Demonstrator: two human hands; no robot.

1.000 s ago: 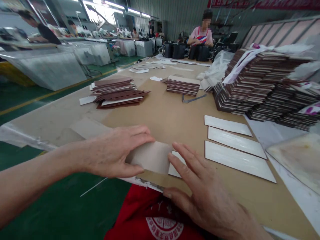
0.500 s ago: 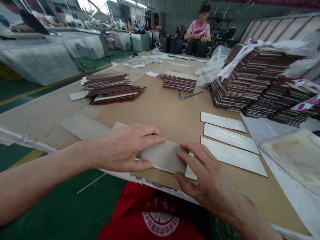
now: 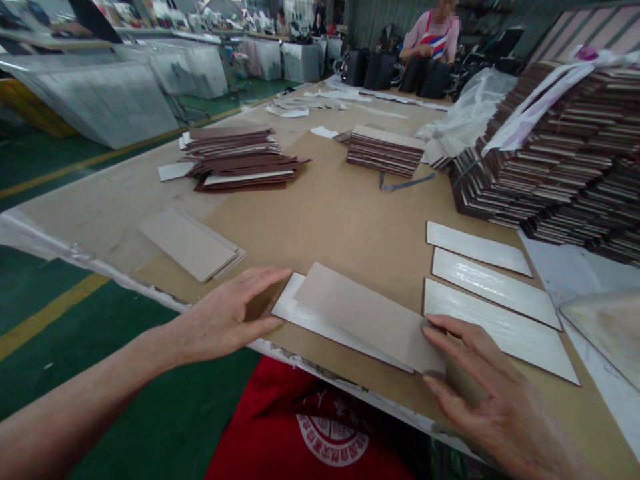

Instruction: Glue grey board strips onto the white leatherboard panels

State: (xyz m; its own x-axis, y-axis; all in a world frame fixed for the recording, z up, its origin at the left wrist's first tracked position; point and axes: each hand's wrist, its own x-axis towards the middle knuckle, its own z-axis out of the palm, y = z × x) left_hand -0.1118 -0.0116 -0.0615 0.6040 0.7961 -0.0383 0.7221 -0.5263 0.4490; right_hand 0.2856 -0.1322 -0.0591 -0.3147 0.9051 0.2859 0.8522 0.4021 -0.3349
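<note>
A beige rectangular board (image 3: 367,313) lies slanted over a white-faced strip (image 3: 295,310), so the strip's left end and front edge show. At the board's right end, my right hand (image 3: 480,380) pinches it between thumb and fingers. My left hand (image 3: 233,313) is at the white strip's left end, thumb and fingers apart, with nothing held between them. Whether its fingertips touch the strip is hard to tell. To the left lies a small pile of beige boards (image 3: 193,243). Beyond my right hand are three glossy white strips with dark edges, the nearest one (image 3: 500,327) being longest.
A loose brown pile (image 3: 245,163) and a neat stack (image 3: 385,150) stand farther back, with a grey strap (image 3: 407,183) near the stack. Tall bundles of brown pieces (image 3: 560,153) rise at the right. A person (image 3: 433,40) works behind black bags (image 3: 380,70). The table's front edge (image 3: 320,370) is close.
My left hand has let go of the beige board and drawn back left to the white strip's end. The board has shifted right, uncovering the strip below. The view has turned slightly left.
</note>
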